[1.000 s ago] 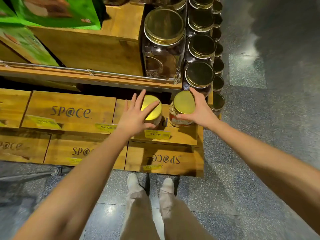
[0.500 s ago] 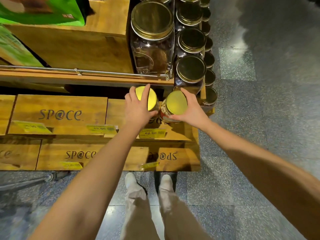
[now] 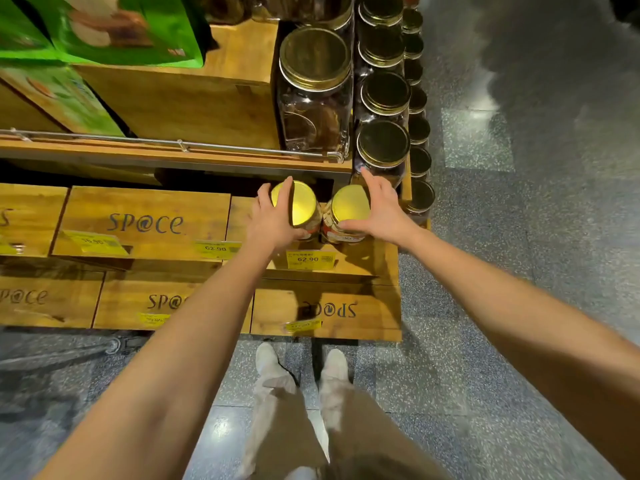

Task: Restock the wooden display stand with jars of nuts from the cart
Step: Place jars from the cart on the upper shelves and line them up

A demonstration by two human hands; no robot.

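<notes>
Two gold-lidded jars of nuts stand side by side on the wooden display stand [image 3: 363, 261], on its middle step near the right end. My left hand [image 3: 273, 220] wraps the left jar [image 3: 299, 207] from its left side. My right hand [image 3: 379, 211] grips the right jar [image 3: 348, 206] from its right side. The two jars almost touch. Both sit close under the dark overhang of the upper shelf. No cart shows in this view.
A large gold-lidded glass jar [image 3: 315, 88] stands on the upper shelf behind a metal rail [image 3: 173, 143]. A column of smaller jars [image 3: 382, 143] lines the stand's right end. Green boxes [image 3: 114, 32] fill the upper left. Yellow price tags [image 3: 311, 259] front the steps. Grey tiled floor lies on the right.
Both hands have pushed their jars further back on the step, toward the overhang. My left hand closed from a loose touch to a grip around its jar.
</notes>
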